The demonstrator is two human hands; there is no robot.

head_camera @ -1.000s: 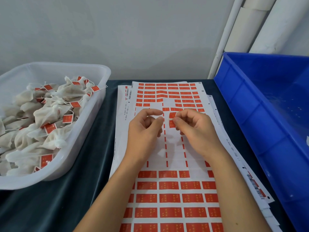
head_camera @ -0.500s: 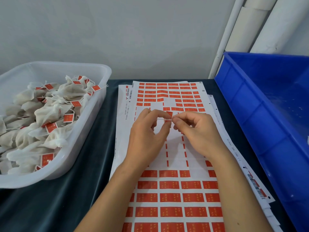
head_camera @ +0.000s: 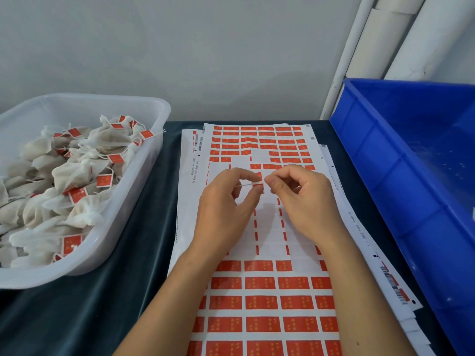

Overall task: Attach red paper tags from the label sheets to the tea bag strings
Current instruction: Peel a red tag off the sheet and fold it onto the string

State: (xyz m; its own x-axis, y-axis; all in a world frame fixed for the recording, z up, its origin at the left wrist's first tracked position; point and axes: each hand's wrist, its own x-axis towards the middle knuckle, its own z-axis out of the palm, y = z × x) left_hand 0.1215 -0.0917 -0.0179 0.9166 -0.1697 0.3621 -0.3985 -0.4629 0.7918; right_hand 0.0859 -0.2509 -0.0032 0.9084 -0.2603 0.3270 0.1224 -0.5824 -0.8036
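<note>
A stack of white label sheets [head_camera: 259, 291] printed with red tags lies on the dark cloth in the middle; its central rows are peeled bare. Above that bare patch my left hand [head_camera: 226, 206] pinches a small red tag [head_camera: 257, 186] between thumb and forefinger, with a thin white string [head_camera: 243, 185] running left from the tag across the gap of my fingers. My right hand [head_camera: 303, 201] is just right of the tag, fingers curled, fingertips touching the tag's right edge. The tea bag on that string is hidden.
A translucent white tub [head_camera: 123, 217] at the left holds several white tea bags [head_camera: 77, 176] with red tags. A deep blue crate [head_camera: 401, 176] stands at the right, close to the sheets. White pipes [head_camera: 385, 37] run up the back wall.
Both hands have closed together over the sheet. The red tag has come off the sheet and is now folded between my left fingertips, with the string showing beside it.
</note>
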